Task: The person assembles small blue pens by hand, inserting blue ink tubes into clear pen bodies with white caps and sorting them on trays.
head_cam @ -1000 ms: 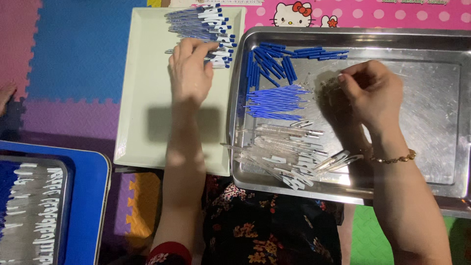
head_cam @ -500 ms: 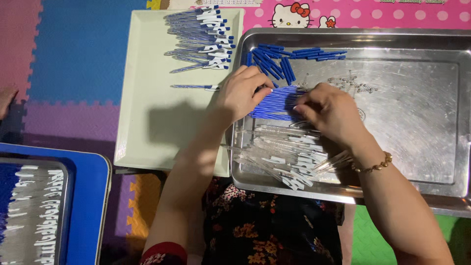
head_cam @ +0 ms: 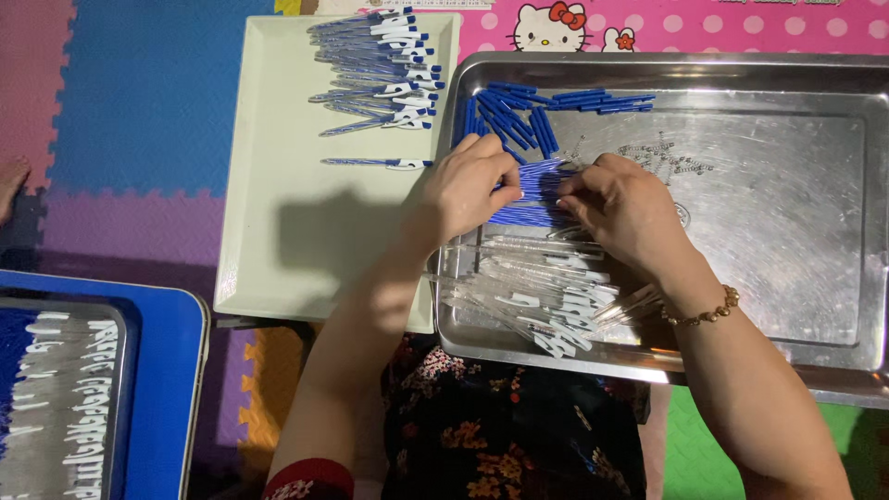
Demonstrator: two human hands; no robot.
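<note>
Left hand [head_cam: 463,190] and right hand [head_cam: 622,211] closed, gripping bundle of thin blue plastic pen refills [head_cam: 532,194] inside shiny rectangular steel tray [head_cam: 787,278]. Clear plastic pen barrels [head_cam: 546,296] heaped just below. Assembled pens [head_cam: 380,65] laid on pale green rectangular tray [head_cam: 278,231].

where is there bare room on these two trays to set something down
On the steel tray, the right half is bare, bordered by small springs and the right rim. On the pale tray, the lower half is bare below the lone pen. Crowded: the steel tray's left side, where both hands meet over blue refills and clear barrels.
</note>
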